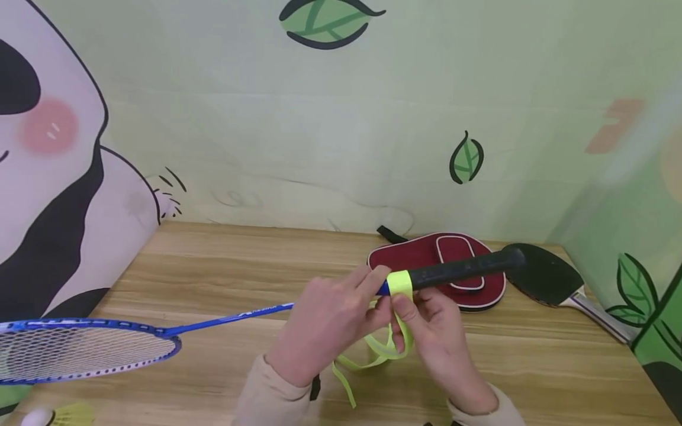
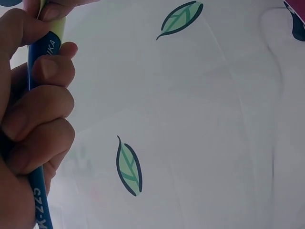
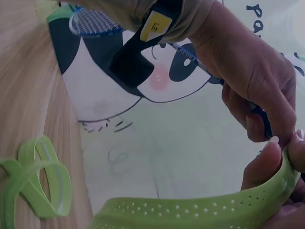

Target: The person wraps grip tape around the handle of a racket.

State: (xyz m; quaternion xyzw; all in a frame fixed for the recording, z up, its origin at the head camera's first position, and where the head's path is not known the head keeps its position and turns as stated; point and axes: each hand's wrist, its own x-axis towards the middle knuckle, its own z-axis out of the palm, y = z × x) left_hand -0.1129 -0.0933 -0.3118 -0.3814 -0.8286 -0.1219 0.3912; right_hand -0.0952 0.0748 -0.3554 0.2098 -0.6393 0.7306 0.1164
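A badminton racket (image 1: 229, 319) with a blue frame and shaft is held up over the table, its black handle (image 1: 458, 269) pointing right. My left hand (image 1: 333, 322) curls its fingers round the shaft, close up in the left wrist view (image 2: 43, 109). One band of yellow-green grip tape (image 1: 399, 283) circles the handle where it meets the shaft. Just right of the left hand, my right hand (image 1: 444, 346) pinches the tape between thumb and fingers. From there the perforated grip tape (image 3: 190, 210) stretches away in the right wrist view, and its loose end hangs in loops below the hands.
Behind the handle lies a dark red paddle case (image 1: 405, 255) with white piping. To its right is a black table tennis paddle (image 1: 546, 275). A shuttlecock (image 1: 55, 416) sits at the lower left of the wooden table (image 1: 213, 266). A wall with painted leaves stands behind.
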